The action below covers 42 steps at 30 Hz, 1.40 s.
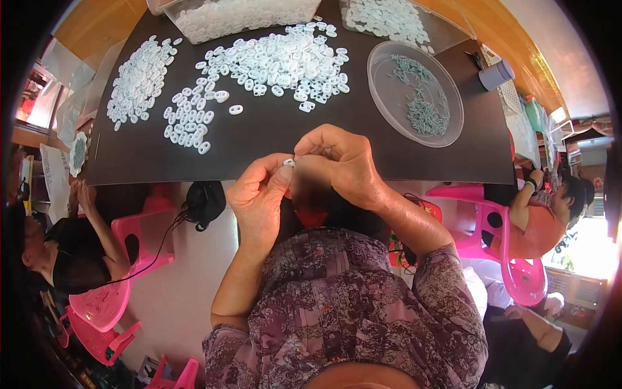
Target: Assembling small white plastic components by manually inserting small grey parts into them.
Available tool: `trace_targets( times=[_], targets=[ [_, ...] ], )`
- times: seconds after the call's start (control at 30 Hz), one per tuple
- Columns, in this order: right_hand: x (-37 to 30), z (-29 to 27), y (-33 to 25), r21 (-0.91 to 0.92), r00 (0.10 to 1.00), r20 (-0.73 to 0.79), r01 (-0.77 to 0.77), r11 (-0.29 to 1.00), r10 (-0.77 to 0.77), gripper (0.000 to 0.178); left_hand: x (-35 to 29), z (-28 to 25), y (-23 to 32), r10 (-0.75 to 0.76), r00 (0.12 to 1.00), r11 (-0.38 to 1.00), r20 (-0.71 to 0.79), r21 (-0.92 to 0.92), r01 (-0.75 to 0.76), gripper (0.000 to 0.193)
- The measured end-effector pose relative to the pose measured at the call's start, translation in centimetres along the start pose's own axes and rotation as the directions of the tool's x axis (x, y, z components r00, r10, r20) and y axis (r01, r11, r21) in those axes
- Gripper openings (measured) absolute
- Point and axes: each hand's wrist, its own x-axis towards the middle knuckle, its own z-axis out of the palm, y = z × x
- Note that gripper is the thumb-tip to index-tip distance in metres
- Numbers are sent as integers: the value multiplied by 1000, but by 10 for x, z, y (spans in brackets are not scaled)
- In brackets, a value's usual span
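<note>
Over the near edge of the dark table point(142, 162), my left hand point(258, 201) pinches a small white oval plastic piece point(289, 162) between thumb and fingertips. My right hand point(352, 170) is closed close beside that piece, thumb and fingers together; whatever they hold is too small to make out. Beyond my hands lies a big heap of similar white pieces point(278, 61), with a smaller group point(186, 123) trailing to the left. One loose piece point(236, 110) sits apart. At the right, a round clear tray point(382, 104) holds many tiny grey-green pins point(427, 117).
Another white heap point(139, 81) lies far left. Two clear bins, one behind the heap point(194, 29) and one further right point(447, 35), contain white pieces. A lidded jar point(496, 76) stands right. People sit at both sides near pink chairs point(483, 217); a cable point(152, 262) hangs left.
</note>
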Motion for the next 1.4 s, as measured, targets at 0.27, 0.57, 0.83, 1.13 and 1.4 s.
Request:
trace_targets(
  times=[0.27, 0.57, 0.83, 1.13, 1.4],
  targets=[
    [-1, 8, -8, -32, 998, -45, -38, 999, 37, 7, -2, -1, -5, 65, 998, 996, -8, 55, -64, 14],
    [1, 7, 5, -58, 999, -33, 11, 998, -13, 6, 3, -2, -12, -3, 999, 996, -40, -87, 0, 17],
    [2, 10, 12, -274, 994, -48, 84, 958, -101, 6, 1, 0, -16, 25, 998, 999, -52, -40, -27, 16],
    [13, 2, 11, -361, 969, 18, 236, 902, -246, 6, 9, -5, -17, -18, 1000, 994, 1, -107, 18, 18],
    [82, -33, 38, -863, 843, 37, 298, 408, -537, 6, 23, -10, -21, -2, 1000, 993, -31, -121, -1, 18]
  ],
)
